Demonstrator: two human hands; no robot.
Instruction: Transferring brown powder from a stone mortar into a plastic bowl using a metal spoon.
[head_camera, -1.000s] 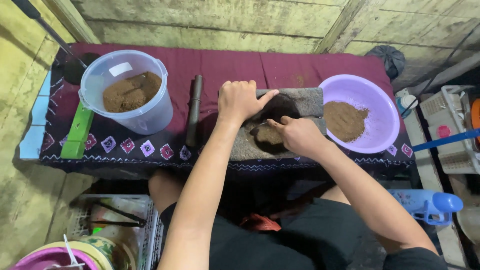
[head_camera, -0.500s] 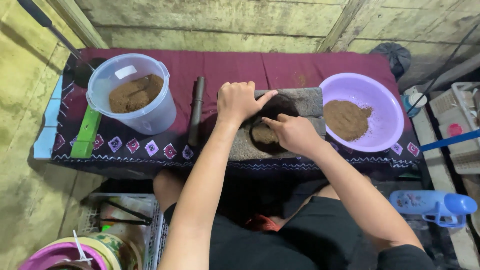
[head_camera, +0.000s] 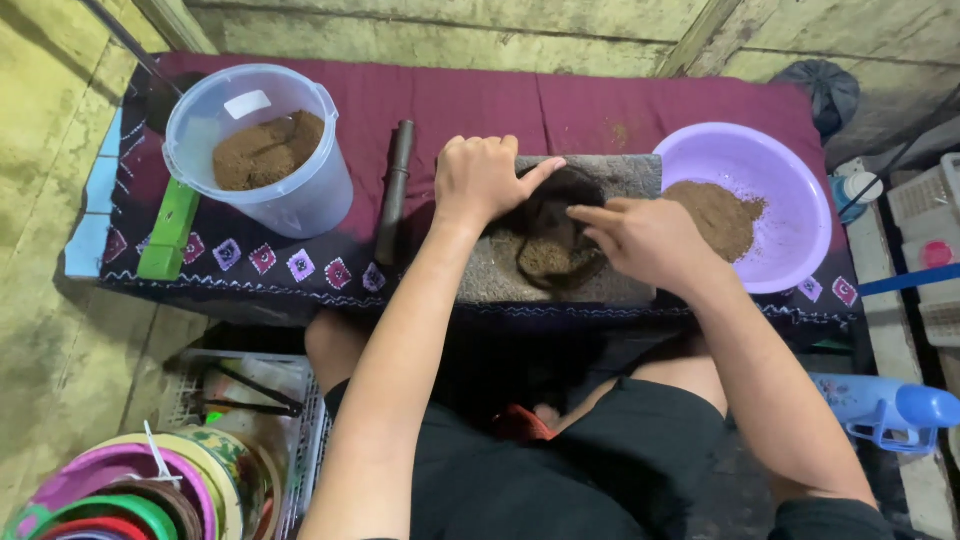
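A grey stone block (head_camera: 640, 178) with a dark round hollow lies on a maroon cloth in front of me. Brown powder (head_camera: 545, 257) sits in the hollow. My left hand (head_camera: 482, 178) rests on the block's left top edge, fingers curled, thumb stretched toward the hollow. My right hand (head_camera: 645, 238) hovers over the hollow's right side with fingers pointing left into it; I cannot tell whether it pinches powder. A purple bowl (head_camera: 790, 210) of brown powder stands just right of the block.
A clear plastic bucket (head_camera: 305, 195) with brown powder stands at the left. A dark stone pestle (head_camera: 394, 190) lies between bucket and block. A green bar (head_camera: 168, 230) lies by the cloth's left edge. Coloured bowls (head_camera: 130, 495) are stacked lower left; a blue bottle (head_camera: 890, 410) lies lower right.
My right hand has lifted from deep in the hollow and shifted right, toward the purple bowl. The left hand stays on the block's edge.
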